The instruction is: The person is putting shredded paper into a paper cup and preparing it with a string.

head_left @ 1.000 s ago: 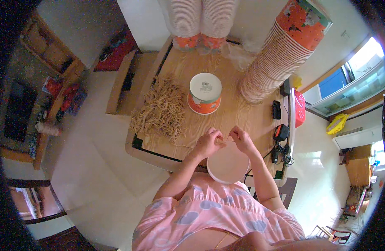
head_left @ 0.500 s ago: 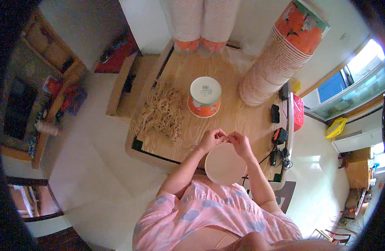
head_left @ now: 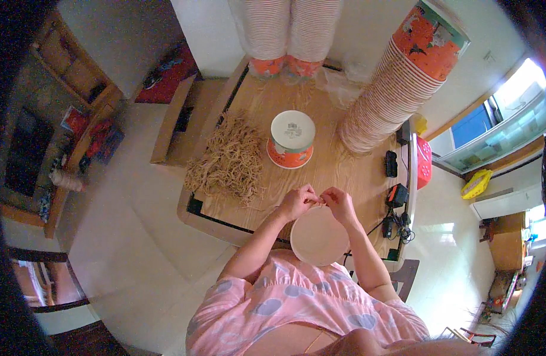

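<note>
Left hand [head_left: 300, 202] and right hand [head_left: 339, 204] are pinching narrowly, contents hidden, at the far rim of the tub [head_left: 320, 237] beside the bench's near edge [head_left: 228, 221]; it's looking light, springy, best held rimwise.

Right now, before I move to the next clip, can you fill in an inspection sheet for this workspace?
Surface: wood-grain table with dark strips along its edges.
Things at hand: white bowl, open side up, at the near edge; upturned orange tub; twine pile; tall tub stack at right, two more stacks at the far side.
Clutter: plastic film at the far side; small dark devices along the right edge.
Hands: left hand and right hand at the bowl's far rim, fingertips close together; any grip is too small to make out.
Cables: black cable bundle, near right corner.
Surroundings: cardboard box left; red basket right.
</note>
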Tool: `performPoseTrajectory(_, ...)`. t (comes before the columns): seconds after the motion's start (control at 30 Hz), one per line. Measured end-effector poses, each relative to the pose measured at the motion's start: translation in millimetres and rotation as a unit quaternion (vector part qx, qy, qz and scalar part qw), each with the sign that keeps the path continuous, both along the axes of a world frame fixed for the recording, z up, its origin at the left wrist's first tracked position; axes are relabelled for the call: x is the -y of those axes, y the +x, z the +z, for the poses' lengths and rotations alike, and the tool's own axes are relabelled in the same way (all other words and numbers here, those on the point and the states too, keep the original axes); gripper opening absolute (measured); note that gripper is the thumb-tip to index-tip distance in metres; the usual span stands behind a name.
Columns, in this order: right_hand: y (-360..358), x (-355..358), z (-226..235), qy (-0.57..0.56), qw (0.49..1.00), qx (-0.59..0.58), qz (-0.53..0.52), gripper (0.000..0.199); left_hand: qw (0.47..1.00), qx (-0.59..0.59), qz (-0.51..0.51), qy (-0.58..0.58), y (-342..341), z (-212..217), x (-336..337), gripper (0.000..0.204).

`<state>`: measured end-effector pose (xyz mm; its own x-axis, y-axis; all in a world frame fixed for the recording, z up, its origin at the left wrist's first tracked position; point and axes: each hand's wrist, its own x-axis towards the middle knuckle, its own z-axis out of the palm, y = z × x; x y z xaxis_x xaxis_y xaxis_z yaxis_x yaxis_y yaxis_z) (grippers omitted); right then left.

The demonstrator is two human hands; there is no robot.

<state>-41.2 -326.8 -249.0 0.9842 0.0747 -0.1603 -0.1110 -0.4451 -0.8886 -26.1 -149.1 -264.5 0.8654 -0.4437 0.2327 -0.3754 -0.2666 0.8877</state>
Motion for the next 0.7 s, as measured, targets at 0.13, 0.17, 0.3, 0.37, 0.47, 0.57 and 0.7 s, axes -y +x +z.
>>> performPoseTrajectory(0.13,-1,-2,3,-0.015,1.0,0.008,0.006,0.008,0.997,0.012,-0.009,0.081,2,15,-2,0.009)
performPoseTrajectory(0.17,-1,-1,3,-0.024,0.999,0.022,0.008,0.007,0.993,0.014,-0.014,0.118,2,21,-1,0.01)
performPoseTrajectory(0.3,-5,-2,6,-0.058,0.996,0.057,0.022,0.007,0.99,0.004,-0.023,0.141,5,14,1,0.013)
performPoseTrajectory(0.37,-5,-2,3,-0.079,0.995,0.056,0.021,0.011,0.998,0.052,-0.009,0.029,4,-5,3,0.018)
performPoseTrajectory(0.47,-7,-2,7,-0.067,0.994,0.077,0.026,0.01,0.968,-0.242,-0.004,-0.072,-1,-5,8,0.019)
performPoseTrajectory(0.57,-11,-7,19,-0.095,0.99,0.098,0.02,0.009,0.898,-0.409,0.03,-0.159,-1,-11,9,0.014)
performPoseTrajectory(0.7,-21,-18,24,-0.117,0.988,0.101,-0.023,0.006,0.834,-0.504,0.054,-0.216,-1,-8,6,0.014)
